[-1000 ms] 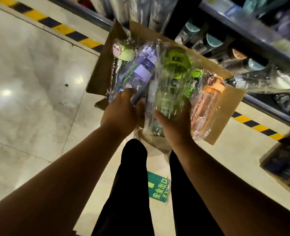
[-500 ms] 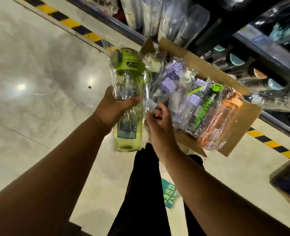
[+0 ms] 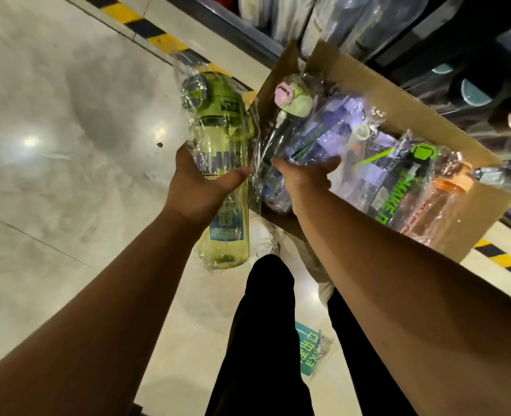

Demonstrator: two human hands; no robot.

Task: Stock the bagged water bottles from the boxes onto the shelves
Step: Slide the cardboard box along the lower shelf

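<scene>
Bagged green bottle [image 3: 221, 139] is being gripped mid-body by the left hand [image 3: 200, 187], just outside the cardboard box [image 3: 398, 94], seemingly ready for shelving. Bagged purple bottle [image 3: 323, 139], inside the box, is being clasped by the right hand [image 3: 302, 175], probably as the next pick.

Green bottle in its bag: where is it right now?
Head view, left of centre: the green bottle is held by the left hand, outside and just left of the cardboard box, where the right hand grips a purple bottle.
</scene>
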